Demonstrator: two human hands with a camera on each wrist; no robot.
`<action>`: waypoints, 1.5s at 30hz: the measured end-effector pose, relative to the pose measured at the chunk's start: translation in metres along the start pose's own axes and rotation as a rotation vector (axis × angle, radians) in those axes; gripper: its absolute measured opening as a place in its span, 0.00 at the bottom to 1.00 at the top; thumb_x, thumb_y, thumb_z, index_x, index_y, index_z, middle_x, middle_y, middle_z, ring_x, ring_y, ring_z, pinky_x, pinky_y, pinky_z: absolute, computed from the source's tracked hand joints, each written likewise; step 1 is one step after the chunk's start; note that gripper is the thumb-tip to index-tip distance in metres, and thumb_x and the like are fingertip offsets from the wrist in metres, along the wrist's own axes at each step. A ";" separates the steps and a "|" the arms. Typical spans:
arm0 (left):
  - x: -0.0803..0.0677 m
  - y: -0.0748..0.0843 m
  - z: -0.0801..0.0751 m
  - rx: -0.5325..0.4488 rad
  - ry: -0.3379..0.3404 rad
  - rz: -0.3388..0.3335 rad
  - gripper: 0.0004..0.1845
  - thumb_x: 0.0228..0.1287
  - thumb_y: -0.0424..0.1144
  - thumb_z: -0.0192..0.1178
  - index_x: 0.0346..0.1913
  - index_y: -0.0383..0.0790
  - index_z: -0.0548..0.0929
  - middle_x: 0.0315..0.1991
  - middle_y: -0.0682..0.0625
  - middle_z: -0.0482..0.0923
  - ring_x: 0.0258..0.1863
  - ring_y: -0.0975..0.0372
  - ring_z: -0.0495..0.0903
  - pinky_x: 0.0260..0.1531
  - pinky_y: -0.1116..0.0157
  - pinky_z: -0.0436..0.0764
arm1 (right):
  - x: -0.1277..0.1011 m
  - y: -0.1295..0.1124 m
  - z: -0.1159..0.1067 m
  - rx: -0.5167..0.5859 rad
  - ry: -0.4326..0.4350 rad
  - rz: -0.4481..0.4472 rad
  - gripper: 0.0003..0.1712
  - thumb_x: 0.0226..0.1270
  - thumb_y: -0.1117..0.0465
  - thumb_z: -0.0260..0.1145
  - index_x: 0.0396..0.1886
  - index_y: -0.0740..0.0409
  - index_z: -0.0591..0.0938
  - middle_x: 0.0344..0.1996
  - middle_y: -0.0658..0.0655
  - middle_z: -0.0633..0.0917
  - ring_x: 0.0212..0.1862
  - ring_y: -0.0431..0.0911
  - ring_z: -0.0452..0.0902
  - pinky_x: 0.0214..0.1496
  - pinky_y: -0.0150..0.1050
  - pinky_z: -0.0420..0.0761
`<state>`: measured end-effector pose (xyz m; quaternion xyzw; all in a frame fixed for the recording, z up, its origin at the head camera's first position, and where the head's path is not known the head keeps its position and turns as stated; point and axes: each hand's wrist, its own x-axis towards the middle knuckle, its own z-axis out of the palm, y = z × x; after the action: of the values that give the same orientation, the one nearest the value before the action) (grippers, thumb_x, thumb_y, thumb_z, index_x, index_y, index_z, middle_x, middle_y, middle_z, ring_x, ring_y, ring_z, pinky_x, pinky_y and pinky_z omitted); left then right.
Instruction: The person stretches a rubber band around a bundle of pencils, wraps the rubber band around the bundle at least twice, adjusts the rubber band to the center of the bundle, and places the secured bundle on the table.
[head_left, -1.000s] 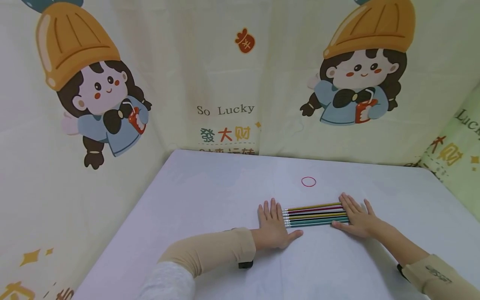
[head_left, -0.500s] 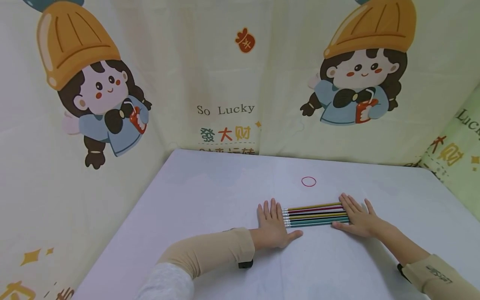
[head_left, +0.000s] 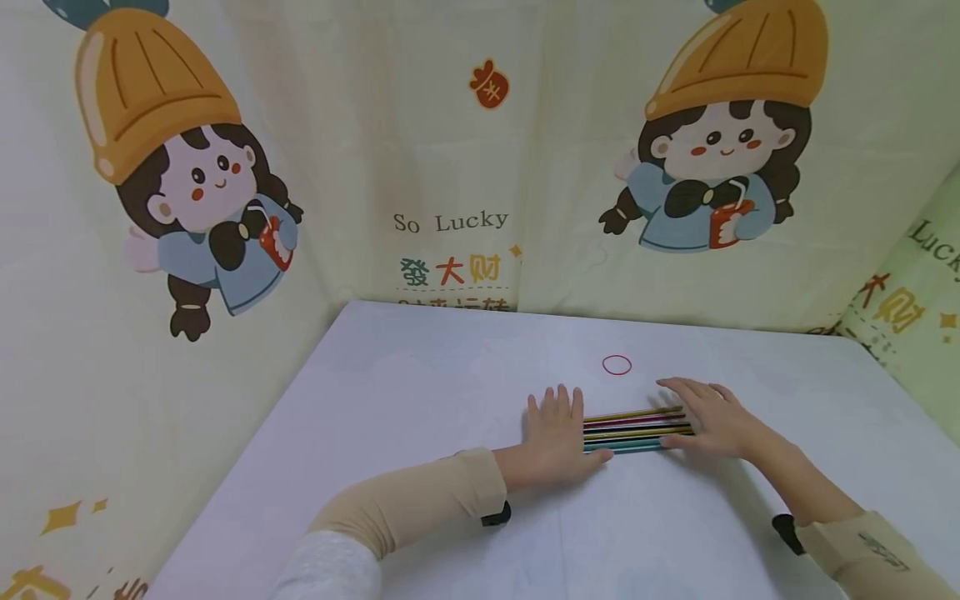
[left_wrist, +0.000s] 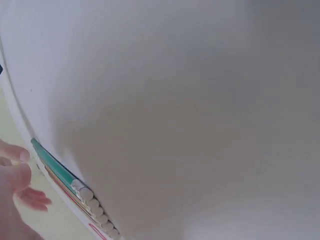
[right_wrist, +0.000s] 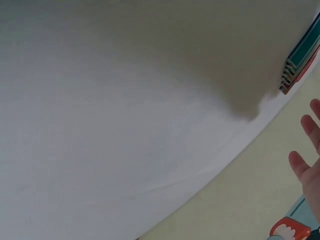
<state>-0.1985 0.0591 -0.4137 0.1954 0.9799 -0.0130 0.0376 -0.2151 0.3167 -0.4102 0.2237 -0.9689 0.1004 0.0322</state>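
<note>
Several pencils [head_left: 633, 432] in yellow, red, black and teal lie side by side in a flat row on the white table. Fingers straight and slightly spread, my left hand [head_left: 557, 437] overlaps the row's left end in the head view. White eraser ends [left_wrist: 86, 194] of the pencils show in the left wrist view, apart from the hand. At the opposite end, my right hand [head_left: 716, 417] reaches over the row with extended fingers, its thumb by the front teal pencil. The right wrist view shows the pencils' other tips [right_wrist: 287, 80] near the raised fingers [right_wrist: 311, 132].
A thin red circle [head_left: 617, 365] is marked on the white table [head_left: 435, 375] behind the pencils. A curtain [head_left: 450, 150] printed with cartoon figures hangs along the table's back and left edges.
My left hand has shifted right, now covering the eraser ends in the head view. My right hand has lifted and moved slightly left, its fingers pointing more leftward. The pencils look unmoved.
</note>
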 end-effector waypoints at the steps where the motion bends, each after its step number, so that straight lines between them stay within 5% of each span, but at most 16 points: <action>1: 0.001 0.001 -0.001 0.028 0.020 0.032 0.49 0.53 0.74 0.40 0.70 0.44 0.51 0.69 0.48 0.53 0.68 0.55 0.53 0.62 0.50 0.53 | 0.002 -0.002 0.000 -0.009 0.013 -0.033 0.46 0.47 0.39 0.68 0.61 0.56 0.64 0.58 0.63 0.69 0.60 0.59 0.61 0.57 0.60 0.55; 10: 0.010 0.009 0.006 0.149 0.147 0.285 0.39 0.55 0.65 0.48 0.64 0.45 0.58 0.53 0.55 0.64 0.51 0.64 0.63 0.51 0.62 0.63 | 0.013 -0.015 0.005 -0.086 -0.003 -0.211 0.38 0.44 0.48 0.70 0.56 0.55 0.69 0.51 0.55 0.73 0.53 0.54 0.68 0.54 0.58 0.62; 18: 0.021 0.012 0.010 0.261 0.098 0.263 0.37 0.55 0.69 0.44 0.61 0.48 0.60 0.52 0.56 0.64 0.49 0.64 0.63 0.49 0.64 0.63 | 0.015 -0.020 0.007 -0.108 -0.059 -0.180 0.33 0.44 0.50 0.67 0.53 0.53 0.71 0.47 0.53 0.73 0.50 0.53 0.69 0.54 0.57 0.63; 45: 0.031 0.019 0.012 0.258 -0.026 0.264 0.31 0.60 0.65 0.43 0.61 0.53 0.63 0.48 0.56 0.66 0.46 0.64 0.65 0.52 0.64 0.62 | 0.025 -0.026 0.011 -0.238 -0.106 -0.247 0.22 0.45 0.51 0.66 0.43 0.52 0.75 0.36 0.48 0.75 0.43 0.50 0.70 0.52 0.56 0.63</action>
<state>-0.2193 0.0878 -0.4286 0.3252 0.9354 -0.1362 0.0262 -0.2261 0.2810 -0.4136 0.3406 -0.9395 -0.0318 0.0195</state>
